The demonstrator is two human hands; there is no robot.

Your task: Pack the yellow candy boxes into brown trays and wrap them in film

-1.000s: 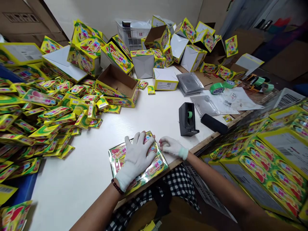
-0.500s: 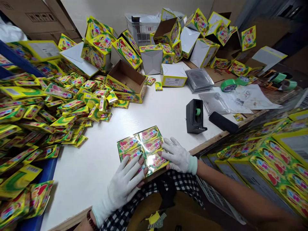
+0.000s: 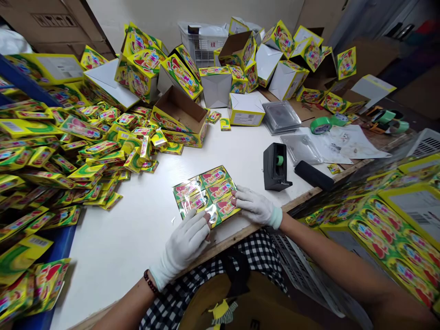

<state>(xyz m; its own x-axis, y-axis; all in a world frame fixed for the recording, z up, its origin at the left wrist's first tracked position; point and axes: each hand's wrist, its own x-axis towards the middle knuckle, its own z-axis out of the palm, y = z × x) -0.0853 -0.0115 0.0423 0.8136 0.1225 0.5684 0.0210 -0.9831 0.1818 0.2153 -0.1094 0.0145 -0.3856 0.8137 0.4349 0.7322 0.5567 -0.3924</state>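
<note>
On white table [image 3: 117, 247], left hand [image 3: 182, 245], right hand [image 3: 255, 207] holding glossy pack [image 3: 209, 185], its underside hidden

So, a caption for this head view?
Gloved left hand and right hand frame a shiny pack of colorful boxes.

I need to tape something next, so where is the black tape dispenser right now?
In the head view, the black tape dispenser stands right of centre on the white table, just left of the black oblong case.

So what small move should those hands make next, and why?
Probably a reach by the right hand to the tape dispenser: it stands just beyond that hand, and the left hand rests at the clear-covered packs, so could steady them.
</note>
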